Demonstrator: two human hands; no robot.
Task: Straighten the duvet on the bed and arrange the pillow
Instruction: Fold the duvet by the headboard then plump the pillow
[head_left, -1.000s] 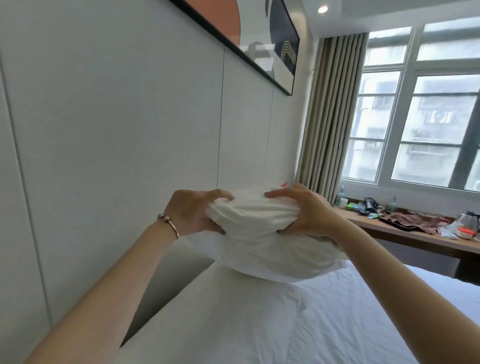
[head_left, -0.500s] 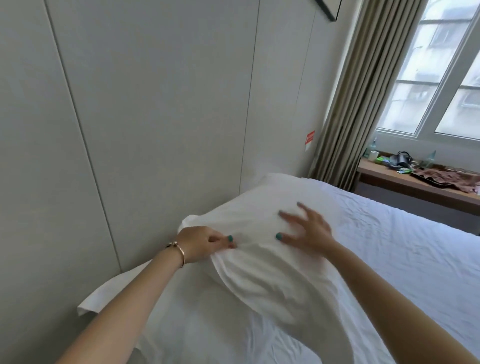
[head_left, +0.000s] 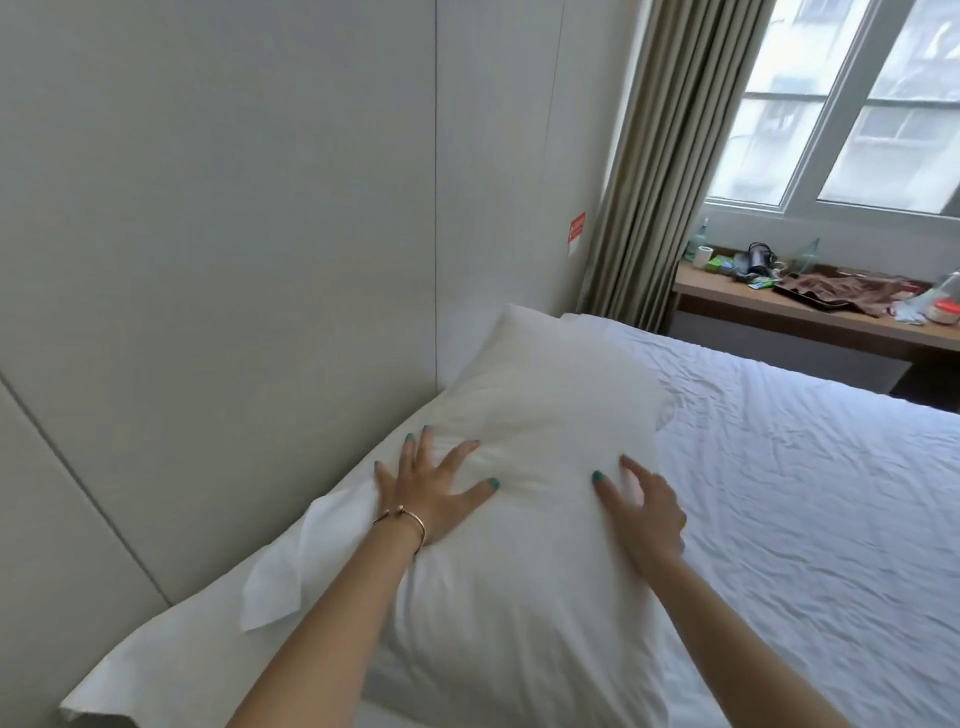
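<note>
A white pillow (head_left: 530, 467) lies in the centre of the frame, at the head of a bed (head_left: 810, 675), with its long side against the pale padded wall panel (head_left: 218, 234) that fills the upper left. The left hand (head_left: 431, 491), lower centre-left, lies flat on the pillow's top with its fingers spread wide and straight, gripping nothing; the nails are painted teal, and a thin rose-gold bracelet (head_left: 402, 519) circles the wrist. The right hand (head_left: 647, 512), just right of centre, touches the pillow's right side near its edge, with the fingers loosely bent and the thumb reaching out over the fabric; it does not hold a fold. Both forearms enter from the bottom edge. A flat flap of pillowcase sticks out from under the left forearm towards the lower left. A white, lightly wrinkled duvet (head_left: 805, 493) covers the bed across the right half of the frame, touching the pillow's right side. In the upper right, a beige curtain (head_left: 649, 171) hangs beside a window (head_left: 852, 104), and below it a wooden desk (head_left: 810, 319) carries small cluttered items too small to identify.
</note>
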